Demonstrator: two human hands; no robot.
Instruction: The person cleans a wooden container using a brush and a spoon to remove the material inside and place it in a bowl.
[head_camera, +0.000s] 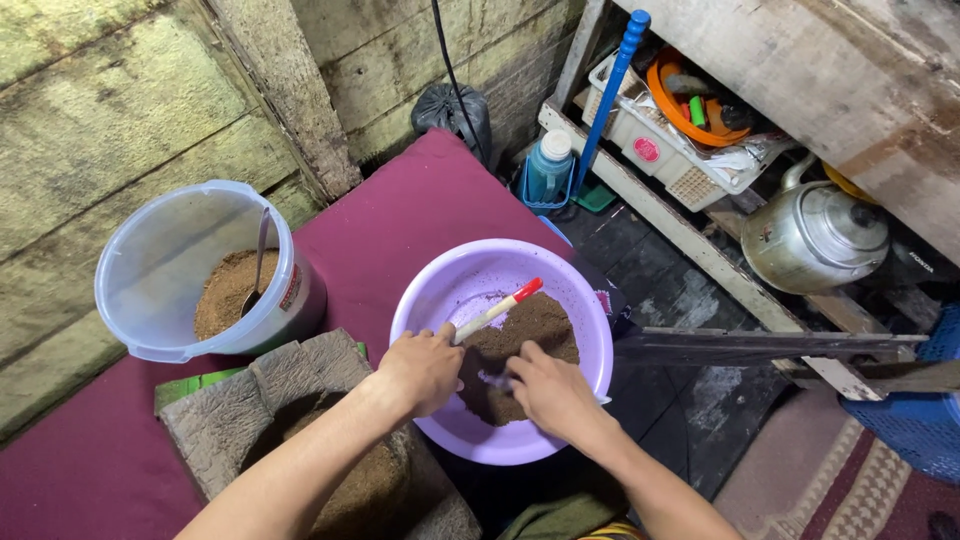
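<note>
A lilac plastic bowl (440, 290) sits on a maroon cloth and holds a heap of brown powder (530, 335). My left hand (422, 370) rests on the bowl's near rim and grips a thin white stick with a red tip (497, 308) that slants over the powder. My right hand (550, 392) is inside the bowl, fingers curled down into the powder; whether it holds anything is hidden.
A clear plastic tub (165, 250) with brown powder and a spoon stands at the left. A rough stone mortar (260, 400) lies under my left forearm. To the right are a metal kettle (815, 235), a white basket (660, 150), a blue bottle (549, 165) and wooden shelving.
</note>
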